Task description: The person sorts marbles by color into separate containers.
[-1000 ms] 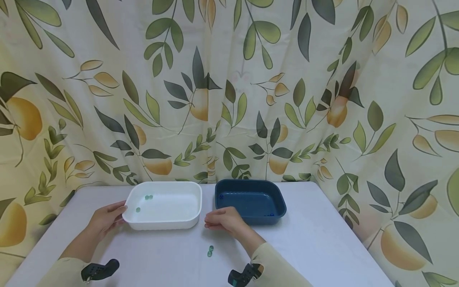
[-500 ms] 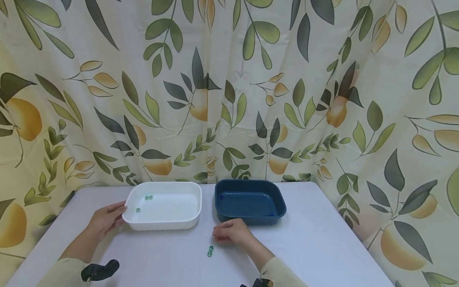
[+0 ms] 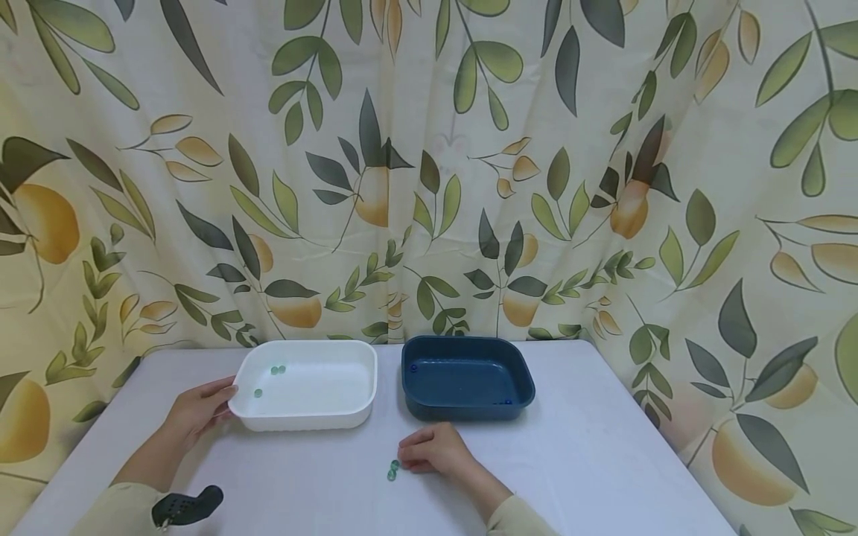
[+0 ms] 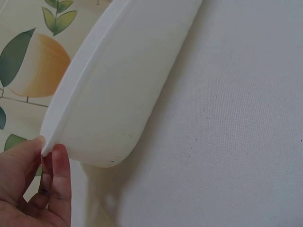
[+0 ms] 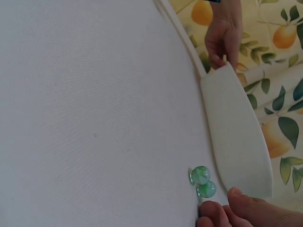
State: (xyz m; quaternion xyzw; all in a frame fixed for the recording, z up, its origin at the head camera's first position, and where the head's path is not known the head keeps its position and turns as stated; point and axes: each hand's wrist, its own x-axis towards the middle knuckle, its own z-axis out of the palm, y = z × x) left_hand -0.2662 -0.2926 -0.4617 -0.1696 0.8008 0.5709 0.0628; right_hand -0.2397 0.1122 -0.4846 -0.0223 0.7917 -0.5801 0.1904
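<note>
My left hand (image 3: 197, 409) pinches the left rim of a white plastic tub (image 3: 304, 424) between thumb and fingers. In the left wrist view the thumb (image 4: 28, 153) lies over that rim. Three small green marbles lie inside the tub. Two clear marbles with green swirls, the farther one (image 3: 395, 464) and the nearer one (image 3: 392, 475), sit side by side on the table. My right hand (image 3: 439, 450) is low at their right, fingers bent loosely and nothing seen between them. In the right wrist view its fingertips come close to one marble (image 5: 207, 189); contact is unclear.
A dark blue tub (image 3: 462, 412) stands right of the white one, with a few small blue marbles against its inner walls. Both tubs are on a white-covered table (image 3: 603, 461). A leaf-and-fruit patterned curtain (image 3: 429, 223) hangs behind.
My right hand has come back from between the tubs, toward me and slightly right, down beside the two green marbles. The left hand keeps its grip on the white tub.
</note>
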